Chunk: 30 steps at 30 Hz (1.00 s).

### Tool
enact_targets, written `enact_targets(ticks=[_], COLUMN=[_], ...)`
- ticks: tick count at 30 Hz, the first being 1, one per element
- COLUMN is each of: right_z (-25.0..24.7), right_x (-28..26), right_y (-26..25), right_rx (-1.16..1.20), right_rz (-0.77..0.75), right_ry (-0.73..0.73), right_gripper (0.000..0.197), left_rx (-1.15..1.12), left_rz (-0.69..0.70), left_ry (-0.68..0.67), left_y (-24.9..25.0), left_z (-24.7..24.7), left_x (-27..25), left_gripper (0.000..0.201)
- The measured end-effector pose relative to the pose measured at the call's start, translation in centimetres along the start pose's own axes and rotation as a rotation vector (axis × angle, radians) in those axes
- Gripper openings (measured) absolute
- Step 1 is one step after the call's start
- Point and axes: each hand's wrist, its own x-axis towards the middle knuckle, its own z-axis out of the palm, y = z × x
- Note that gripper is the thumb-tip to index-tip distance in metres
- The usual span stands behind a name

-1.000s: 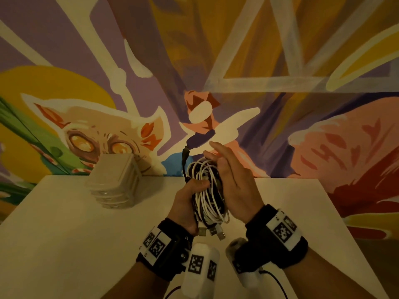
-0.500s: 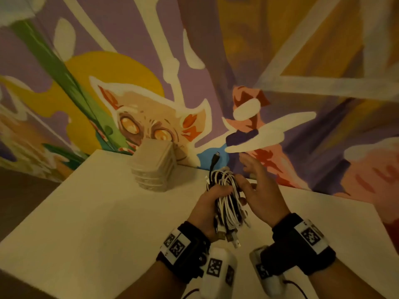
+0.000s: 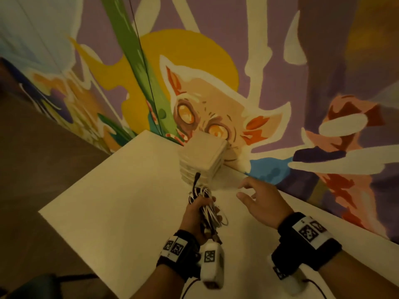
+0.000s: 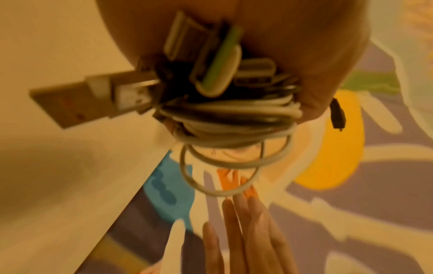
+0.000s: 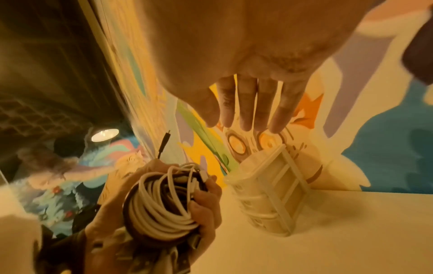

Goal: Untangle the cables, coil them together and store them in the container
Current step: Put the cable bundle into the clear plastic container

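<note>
**Coiled cables in hand, container ahead**

Nearest, the left hand point(image 3: 197, 214) is wrapped round the bundle of cables point(image 3: 207, 209), fingers curled across its middle, holding it above the table point(image 3: 121, 203). The bundle is a mix of white and dark round cords wound into one fat coil, with flat metal USB plugs point(image 4: 131, 94) jutting from its lower end and one dark plug point(image 3: 197, 176) standing up out of the top. A loose white loop point(image 4: 220, 172) sags free of the coil on the wrist view.

It should be light and soft, the smooth plastic jackets springy and apt to slide over one another; a coil like this tends to unwind once the grip slackens. The best hold looks to be right across the waist of the windings, as now, with the stray loop and plugs tucked in before it goes into anything narrow.

Just to the right, the right hand point(image 3: 262, 200) holds nothing, its fingers spread and nearly straight, reaching forward over the table.

Farther on, against the painted wall point(image 3: 280, 61), stands the container point(image 3: 204, 158): pale, translucent-looking plastic, boxy with rounded corners and ribbed sides, its lid point(image 5: 284, 178) apparently still on. The table is matte and off-white.
</note>
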Motion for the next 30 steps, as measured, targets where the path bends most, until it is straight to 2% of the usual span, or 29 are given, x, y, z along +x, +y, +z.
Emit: enact_targets(ticks=[2,5,8,12,16,20,25,30], right_z=[1.9,4.4,6.7,8.2,9.0,9.6,10.1,10.2], right_x=[3.1,7.7,11.9,16.4,19.0,20.1,20.9,21.0], right_y=[-0.6,-1.6,-2.0,-2.4,-2.4,-2.2,-3.0,-3.2], right_rx=[-0.058,-0.128,-0.186,-0.304,-0.413,-0.534,-0.681,-0.672], right_rz=[-0.011,0.021,0.047,0.098,0.077,0.059,0.014,0.018], right_ry=[-0.078,-0.175,-0.245,-0.307,-0.356,-0.368,-0.405,-0.393], right_gripper=[0.021,0.022,0.023,0.042,0.041,0.044,0.049,0.048], left_rx=[-0.041,-0.095,-0.152,-0.288,-0.342,-0.377,-0.396,-0.401], left_rz=[0.023,0.051,0.056,0.034,0.005,0.004,-0.013,-0.030], left_ry=[0.021,-0.018,-0.057,-0.111,-0.234,-0.257,-0.247,-0.257], left_y=[1.8,4.0,5.5,6.4,6.8,6.7,6.0,6.6], left_z=[-2.0,-4.3,-5.8,-7.0,-7.2,-7.4,-7.7,-8.3], left_x=[2.3,5.6,8.3,11.9,14.4,16.4,17.4,17.8], left_gripper=[0.038,0.015,0.014,0.034,0.048,0.061,0.056,0.050])
